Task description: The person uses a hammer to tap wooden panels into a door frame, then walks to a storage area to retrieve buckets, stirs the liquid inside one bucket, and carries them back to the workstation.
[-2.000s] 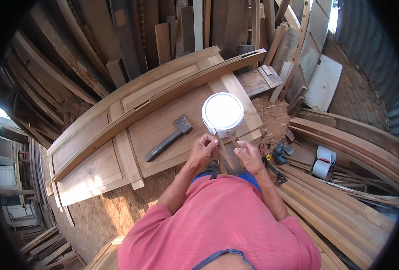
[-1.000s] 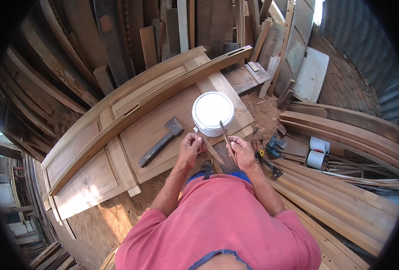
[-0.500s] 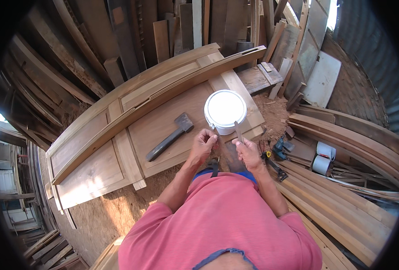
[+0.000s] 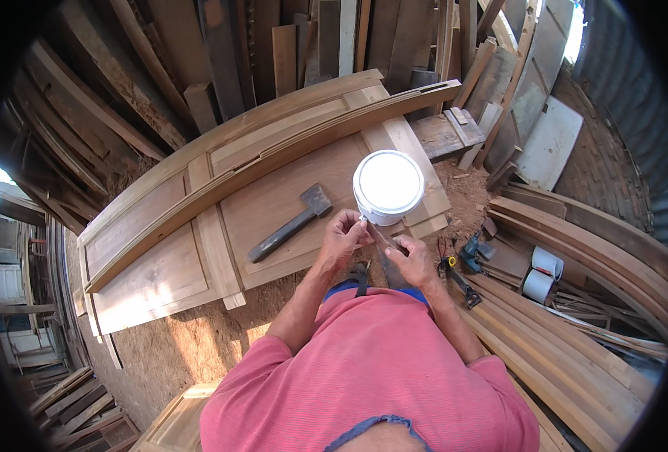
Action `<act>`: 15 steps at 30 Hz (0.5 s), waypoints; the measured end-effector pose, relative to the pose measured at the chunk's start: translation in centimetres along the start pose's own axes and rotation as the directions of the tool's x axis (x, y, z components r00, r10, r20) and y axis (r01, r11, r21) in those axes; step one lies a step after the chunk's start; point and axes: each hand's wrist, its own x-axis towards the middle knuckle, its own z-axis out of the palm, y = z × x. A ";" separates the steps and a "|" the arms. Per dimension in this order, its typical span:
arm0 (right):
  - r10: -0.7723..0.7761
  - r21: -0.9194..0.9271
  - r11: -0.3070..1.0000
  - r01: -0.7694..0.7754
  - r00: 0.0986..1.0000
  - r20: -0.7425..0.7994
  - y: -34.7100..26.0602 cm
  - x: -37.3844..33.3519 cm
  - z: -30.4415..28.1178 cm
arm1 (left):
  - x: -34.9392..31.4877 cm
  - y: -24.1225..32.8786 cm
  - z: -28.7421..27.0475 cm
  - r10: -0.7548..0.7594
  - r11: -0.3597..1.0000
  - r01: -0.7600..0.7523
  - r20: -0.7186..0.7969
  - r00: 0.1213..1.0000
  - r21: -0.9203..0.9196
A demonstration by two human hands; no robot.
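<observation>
A white lidded bucket stands upright on a panelled wooden door in front of me. My left hand is closed in a pinch beside the bucket's near left rim; what its fingers grip is too small to make out. My right hand is closed around a thin, flat, brownish strip-like tool, whose exact kind I cannot tell. The tool slants up and left from the right hand, its far end close to the left fingertips. A dark mallet lies on the door, left of my hands.
A long moulded timber lies lengthwise across the door. Boards lean upright behind it. At right are a teal power drill, white cylindrical containers and stacked long planks. Sawdust covers the ground.
My right hand has tilted the strip-like tool from nearly upright to leaning left, toward my left fingers. My left hand has come closer to the bucket's rim. The view has shifted slightly.
</observation>
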 end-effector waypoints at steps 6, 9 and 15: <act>0.127 0.098 0.987 -0.128 0.992 0.021 1.4 -0.2 -0.6 | 1.5 -1.6 0.1 0.010 1.000 -0.010 -0.006 1.000 -0.003; 0.147 0.092 0.986 -0.137 0.983 -0.109 1.7 -0.5 -1.7 | 1.6 -1.9 0.9 -0.010 1.000 0.010 0.015 1.000 0.017; 0.167 0.344 0.939 -0.031 0.913 -0.373 6.3 -1.7 -3.6 | 2.7 -1.0 4.9 -0.080 0.995 0.087 0.134 0.988 -0.045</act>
